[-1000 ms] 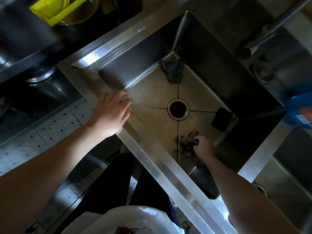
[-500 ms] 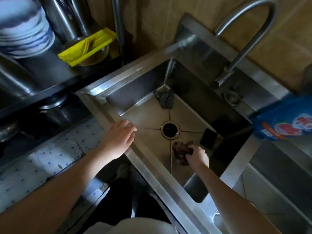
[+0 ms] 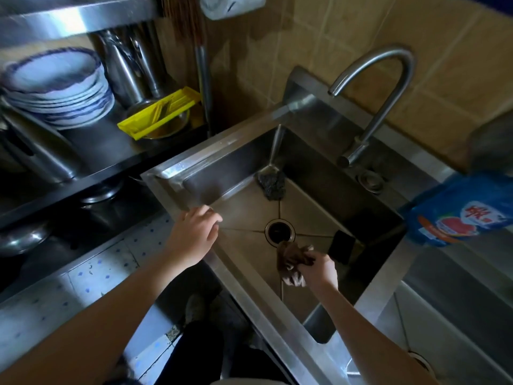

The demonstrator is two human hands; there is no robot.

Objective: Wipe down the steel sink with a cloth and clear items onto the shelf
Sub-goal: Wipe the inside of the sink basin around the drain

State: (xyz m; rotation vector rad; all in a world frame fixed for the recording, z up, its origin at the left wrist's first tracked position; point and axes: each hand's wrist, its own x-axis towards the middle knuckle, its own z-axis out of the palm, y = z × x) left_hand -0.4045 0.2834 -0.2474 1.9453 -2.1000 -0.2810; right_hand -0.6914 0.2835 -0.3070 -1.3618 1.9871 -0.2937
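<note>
On my feed the nearest surface is the steel sink (image 3: 258, 309), set corner-on to the camera, with blue-dotted tiles (image 3: 91, 273) to its left. The person's left hand (image 3: 194, 237) rests on the sink's near-left rim, fingers relaxed and draped over the edge. The right hand (image 3: 319, 270) is down in the basin, curled tight round a bunched brown cloth (image 3: 293, 262) that lies on the sink floor, touching the near edge of the drain (image 3: 279, 231). A black block (image 3: 342, 247) leans just beside the cloth, against the right wall. A grey scourer (image 3: 272, 184) sits in the far corner. On the far-right rim I see a curved faucet (image 3: 388, 87), and a blue packet (image 3: 460, 212) at the right corner. Left of the sink, a dark shelf (image 3: 111, 151) carries a yellow tray (image 3: 161, 113) and stacked plates (image 3: 58, 87). Tan wall tiles (image 3: 319, 37) stand behind.

Against a second ago, the view has tilted up, bringing in the faucet's whole arch and the plates. The cloth has slid closer to the drain, and the left hand has stayed on the rim.
</note>
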